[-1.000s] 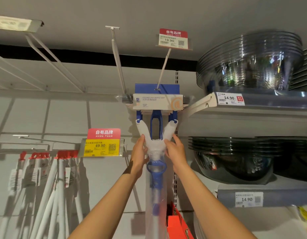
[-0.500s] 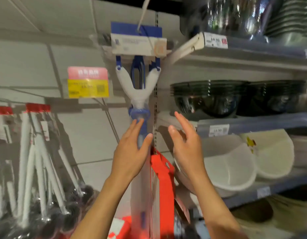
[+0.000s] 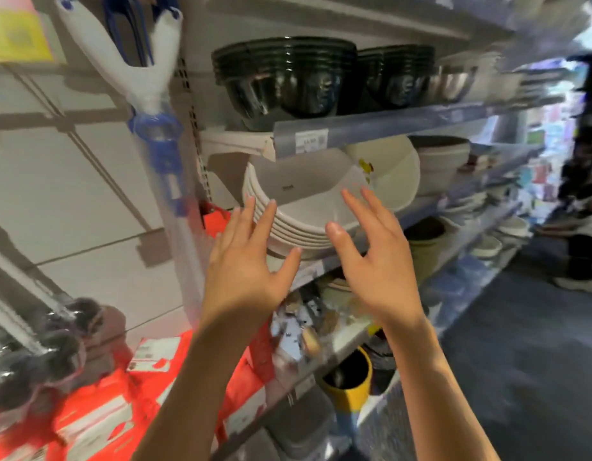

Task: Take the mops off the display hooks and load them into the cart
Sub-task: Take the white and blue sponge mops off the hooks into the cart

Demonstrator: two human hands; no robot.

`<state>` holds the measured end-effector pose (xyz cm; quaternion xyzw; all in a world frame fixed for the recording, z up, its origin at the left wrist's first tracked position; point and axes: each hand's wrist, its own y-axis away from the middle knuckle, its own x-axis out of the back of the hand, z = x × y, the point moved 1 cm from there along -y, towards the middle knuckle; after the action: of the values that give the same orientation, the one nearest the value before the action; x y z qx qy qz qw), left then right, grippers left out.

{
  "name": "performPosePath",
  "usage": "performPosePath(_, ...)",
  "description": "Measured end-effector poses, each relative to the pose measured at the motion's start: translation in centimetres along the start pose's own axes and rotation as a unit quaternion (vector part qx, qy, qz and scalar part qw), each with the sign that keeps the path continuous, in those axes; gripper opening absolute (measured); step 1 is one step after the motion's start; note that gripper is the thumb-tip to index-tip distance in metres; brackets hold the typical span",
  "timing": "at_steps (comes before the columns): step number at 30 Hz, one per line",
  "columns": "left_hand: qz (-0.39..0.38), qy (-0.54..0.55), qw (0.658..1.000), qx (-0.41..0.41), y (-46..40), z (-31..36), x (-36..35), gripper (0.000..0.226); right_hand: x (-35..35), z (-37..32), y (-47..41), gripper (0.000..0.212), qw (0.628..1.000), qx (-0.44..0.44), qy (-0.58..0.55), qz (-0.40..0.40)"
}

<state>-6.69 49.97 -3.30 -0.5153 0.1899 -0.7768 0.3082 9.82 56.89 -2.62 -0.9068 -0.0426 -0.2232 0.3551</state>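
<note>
A white and blue sponge mop [image 3: 140, 78] in a clear plastic sleeve hangs at the upper left, its handle running down past a blue collar. My left hand [image 3: 246, 261] is open with fingers spread, just right of the mop's handle and not touching it. My right hand [image 3: 374, 257] is also open and empty, further right in front of the shelves. More mops [image 3: 38, 331] with white handles and dark wrapped heads hang at the lower left, blurred. No cart is in view.
Shelves on the right hold stacked dark bowls [image 3: 284, 74], white basins [image 3: 304, 211] and a yellow bucket [image 3: 349, 380]. Red boxes [image 3: 98, 420] sit at the lower left. An aisle with dark floor [image 3: 521, 377] runs along the right, with a person standing far right.
Both hands have let go of the mop and dropped lower and rightward. My view has swung down and to the right, toward the shelves and aisle.
</note>
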Motion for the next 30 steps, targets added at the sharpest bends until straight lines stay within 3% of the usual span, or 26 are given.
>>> performPosePath(14, -0.120, 0.149, 0.974, -0.120, 14.9, 13.7, -2.8, 0.081, 16.4, -0.2, 19.5, 0.057, 0.980, -0.127, 0.128, 0.085)
performPosePath(21, -0.260, 0.216, 0.932, -0.132, 26.4, 19.6, -2.2, 0.076, 22.1, -2.1, 33.1, 0.058, 0.954, -0.222, 0.171, 0.104)
performPosePath(30, -0.358, 0.251, 0.885, -0.160, 33.7, 25.1, -3.3, 0.067, 27.6, -2.9, 41.9, 0.056, 0.919, -0.299, 0.209, 0.150)
